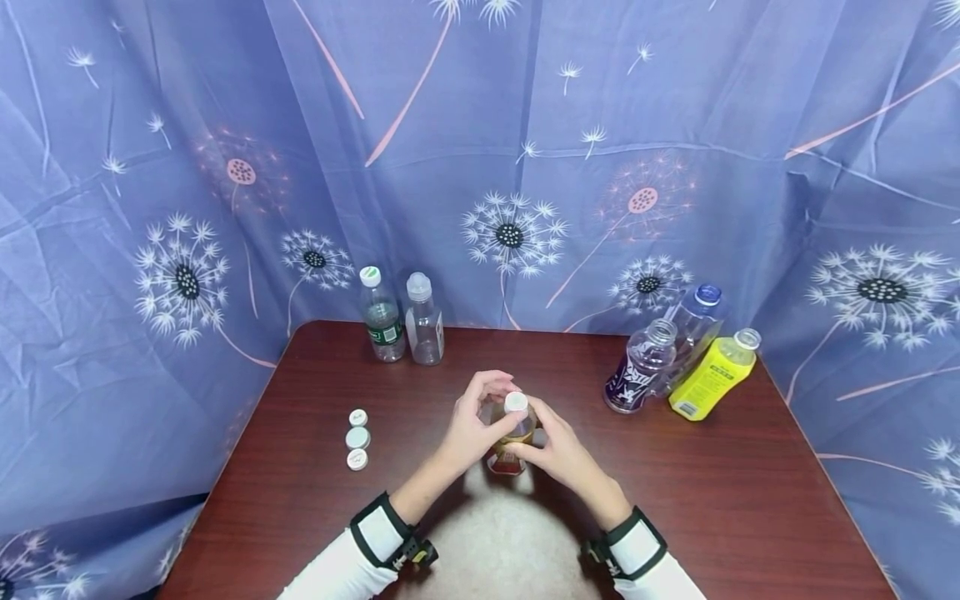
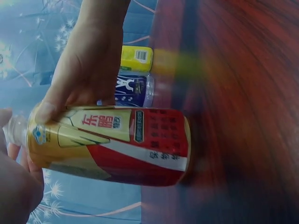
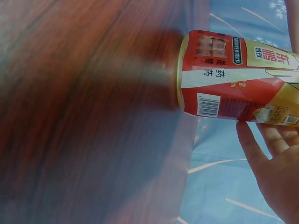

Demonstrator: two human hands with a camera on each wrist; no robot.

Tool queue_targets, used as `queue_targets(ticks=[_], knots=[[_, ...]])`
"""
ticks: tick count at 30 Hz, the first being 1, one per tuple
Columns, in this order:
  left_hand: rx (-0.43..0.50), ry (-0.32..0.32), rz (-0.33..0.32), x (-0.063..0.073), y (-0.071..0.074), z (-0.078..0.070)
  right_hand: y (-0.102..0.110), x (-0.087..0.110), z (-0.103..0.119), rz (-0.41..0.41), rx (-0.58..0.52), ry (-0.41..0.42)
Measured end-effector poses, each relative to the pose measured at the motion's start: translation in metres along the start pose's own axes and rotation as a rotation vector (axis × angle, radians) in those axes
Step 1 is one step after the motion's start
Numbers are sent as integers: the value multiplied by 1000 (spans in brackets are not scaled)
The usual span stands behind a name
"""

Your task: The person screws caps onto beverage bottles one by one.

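Note:
A drink bottle (image 1: pixel 507 461) with a red and yellow label stands upright at the table's front middle, a white cap (image 1: pixel 516 402) on its top. My left hand (image 1: pixel 474 421) is at the top of the bottle, thumb and fingers pinching around the cap. My right hand (image 1: pixel 562 454) grips the bottle's body from the right. In the left wrist view, the right thumb presses the label near the bottle's clear neck (image 2: pixel 17 130); the cap is out of that view. The right wrist view shows the bottle's lower label (image 3: pixel 224 79) and the right fingers (image 3: pixel 252 149) under it.
Three loose white caps (image 1: pixel 357 437) lie in a column at left. Two capped clear bottles, one green-labelled (image 1: pixel 386 333) and one plain (image 1: pixel 424 333), stand at the back left. At back right are a purple-labelled bottle (image 1: pixel 637 371), a blue-rimmed clear bottle (image 1: pixel 693 321) and a yellow bottle (image 1: pixel 712 379).

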State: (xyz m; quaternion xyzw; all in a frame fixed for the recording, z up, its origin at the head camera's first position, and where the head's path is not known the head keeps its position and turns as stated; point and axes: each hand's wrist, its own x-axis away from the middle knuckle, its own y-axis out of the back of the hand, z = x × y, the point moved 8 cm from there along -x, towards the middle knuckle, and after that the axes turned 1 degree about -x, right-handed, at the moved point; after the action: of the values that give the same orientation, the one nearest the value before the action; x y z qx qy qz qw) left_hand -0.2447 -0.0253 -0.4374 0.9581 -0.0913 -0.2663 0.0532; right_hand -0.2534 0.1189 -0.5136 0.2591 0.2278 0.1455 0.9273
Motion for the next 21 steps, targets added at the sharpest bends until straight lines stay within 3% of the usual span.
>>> queue_targets(ticks=[4,9,15,21], knots=[[17,-11,20,1,0,1,-1,0,-1,8,-4,-6],[-3,32,-4,1,1,3,-2,0,-4,15,-1,-19],[18,-39,23,-1,2,-2,-3,-1,-5,20,-23,-12],[0,-20,17,-2,2,2,-3,-1,-6,15,-22,-18]])
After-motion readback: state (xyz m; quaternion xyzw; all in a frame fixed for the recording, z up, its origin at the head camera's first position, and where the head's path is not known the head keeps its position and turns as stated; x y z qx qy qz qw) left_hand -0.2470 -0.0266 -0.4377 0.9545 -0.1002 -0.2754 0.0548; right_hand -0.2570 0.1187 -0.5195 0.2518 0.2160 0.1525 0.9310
